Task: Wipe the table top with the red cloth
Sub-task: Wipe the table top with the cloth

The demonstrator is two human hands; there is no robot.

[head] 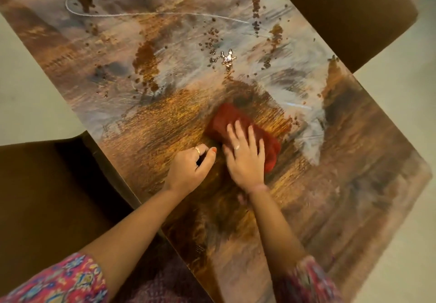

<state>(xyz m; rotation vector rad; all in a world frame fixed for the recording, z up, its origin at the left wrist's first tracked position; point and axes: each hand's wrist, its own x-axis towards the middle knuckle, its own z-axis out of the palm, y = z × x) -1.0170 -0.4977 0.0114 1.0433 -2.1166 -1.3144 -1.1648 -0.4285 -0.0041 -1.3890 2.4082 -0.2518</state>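
Observation:
The red cloth (pixel 226 120) lies bunched on the glossy wooden table top (pixel 342 184), near its middle. My right hand (pixel 245 158) presses flat on the cloth's near end with fingers spread. Just to its left, my left hand (pixel 191 168) rests on the bare wood with fingers curled in and nothing in it. Beyond the cloth the table carries pale smeared streaks (pixel 295 97) and dark wet patches (pixel 145 64) with scattered droplets.
A dark brown chair (pixel 47 196) stands at the table's left edge and another (pixel 351 14) at the far right. Pale floor (pixel 26 94) surrounds the table. A thin light line (pixel 141 14) curves across the far part of the top.

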